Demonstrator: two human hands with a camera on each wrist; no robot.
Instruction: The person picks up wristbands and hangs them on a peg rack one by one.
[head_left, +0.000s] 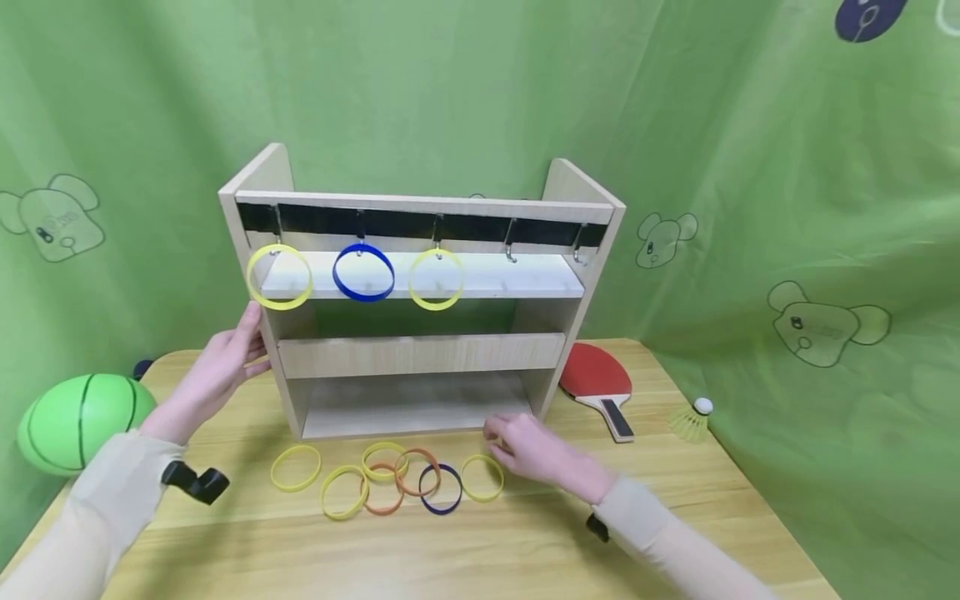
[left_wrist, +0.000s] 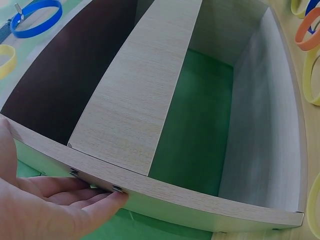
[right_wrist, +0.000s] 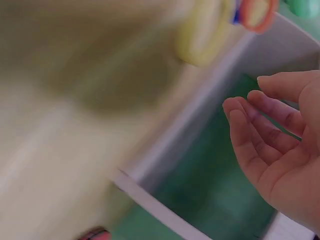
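Note:
A wooden rack (head_left: 423, 354) with a row of metal hooks stands in the middle of the table. On its hooks hang a yellow ring (head_left: 280, 305), a blue ring (head_left: 364, 296) and another yellow ring (head_left: 437, 305); the two right-hand hooks (head_left: 511, 250) are bare. My left hand (head_left: 221, 367) rests against the rack's left side panel (left_wrist: 215, 207), its fingers along the outer face. Bent loosely, the fingers of my right hand (head_left: 531, 448) hold nothing, near the rack's lower right front. Closest to them lies a yellow ring (head_left: 483, 499) on the table.
Left of that ring lie several more, among them a dark blue ring (head_left: 441, 511), an orange ring (head_left: 384, 511) and a yellow ring (head_left: 296, 487). A green ball (head_left: 86, 421) sits at the left, a red paddle (head_left: 597, 371) and a yellow shuttlecock (head_left: 692, 423) at the right. Green curtains (head_left: 450, 83) hang behind.

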